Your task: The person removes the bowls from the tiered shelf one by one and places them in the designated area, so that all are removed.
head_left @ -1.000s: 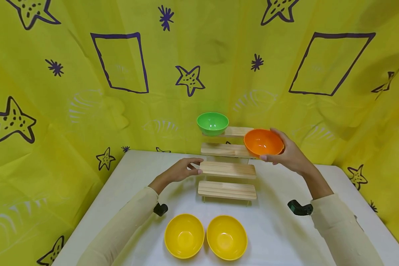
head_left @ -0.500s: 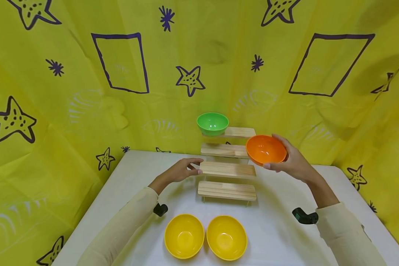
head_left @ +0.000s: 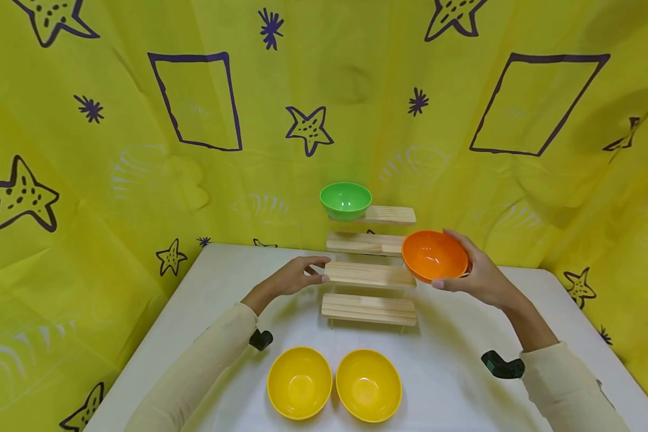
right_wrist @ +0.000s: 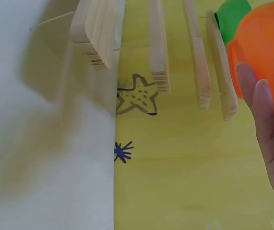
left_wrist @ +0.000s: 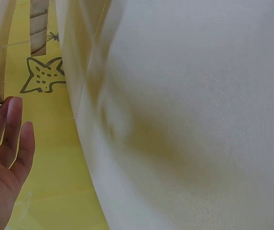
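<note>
My right hand (head_left: 483, 276) holds an orange bowl (head_left: 434, 255) by its right side, thumb low at the front and fingers behind. The bowl is in the air, overlapping the right ends of the middle steps of a wooden stepped stand (head_left: 369, 275) in the head view. My left hand (head_left: 291, 276) grips the left end of the second step from the front, thumb at the near edge, index finger at the far edge. A green bowl (head_left: 345, 201) sits on the left part of the top step. In the right wrist view, the orange bowl (right_wrist: 266, 57) hides part of the green one.
Two yellow bowls (head_left: 299, 384) stand side by side on the white table (head_left: 448, 396), in front of the stand. A yellow curtain (head_left: 194, 198) with starfish drawings surrounds the table at the back and sides.
My right hand has brought the orange bowl down and slightly right, from near the top step to beside the middle steps. My left hand and the other bowls have stayed put.
</note>
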`<action>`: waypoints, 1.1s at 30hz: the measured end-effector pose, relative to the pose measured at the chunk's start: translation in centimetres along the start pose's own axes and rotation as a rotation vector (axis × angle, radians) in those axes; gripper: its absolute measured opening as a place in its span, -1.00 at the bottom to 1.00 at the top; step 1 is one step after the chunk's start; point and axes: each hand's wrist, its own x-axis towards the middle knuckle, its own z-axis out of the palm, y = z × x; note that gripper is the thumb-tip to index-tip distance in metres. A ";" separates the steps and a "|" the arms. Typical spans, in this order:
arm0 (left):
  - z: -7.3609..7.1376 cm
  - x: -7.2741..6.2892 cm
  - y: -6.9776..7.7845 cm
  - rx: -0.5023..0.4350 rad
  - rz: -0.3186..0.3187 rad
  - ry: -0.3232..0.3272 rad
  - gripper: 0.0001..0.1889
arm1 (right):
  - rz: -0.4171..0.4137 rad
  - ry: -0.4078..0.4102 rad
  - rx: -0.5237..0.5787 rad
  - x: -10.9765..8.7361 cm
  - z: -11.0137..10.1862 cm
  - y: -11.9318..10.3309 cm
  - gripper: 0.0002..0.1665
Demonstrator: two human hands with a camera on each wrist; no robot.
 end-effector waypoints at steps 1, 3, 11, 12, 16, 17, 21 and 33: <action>0.0 0.0 0.0 0.000 0.000 0.000 -0.43 | 0.000 -0.002 0.000 -0.1 0.0 0.0 0.17; 0.0 0.0 -0.1 -0.002 0.000 0.000 -0.43 | 0.001 -0.006 -0.002 -0.3 0.1 0.1 0.17; 0.0 0.1 0.0 -0.010 0.000 -0.007 -0.43 | 0.000 -0.011 -0.021 -1.1 0.4 0.4 0.18; 0.0 0.1 -0.1 -0.010 0.001 -0.007 -0.43 | -0.003 -0.014 -0.018 -1.2 0.5 0.4 0.18; 0.0 0.1 -0.2 -0.004 0.000 -0.004 -0.43 | -0.019 -0.022 -0.009 -1.6 0.6 0.5 0.18; 0.0 0.1 -0.2 -0.002 -0.001 -0.003 -0.43 | -0.025 -0.024 -0.007 -1.7 0.6 0.5 0.19; 0.1 0.1 -0.2 0.001 -0.005 -0.001 -0.43 | -0.043 -0.031 -0.001 -2.2 0.7 0.7 0.19; 0.0 0.0 0.0 -0.003 -0.004 -0.001 -0.43 | -0.039 -0.043 -0.012 -3.7 0.9 1.5 0.20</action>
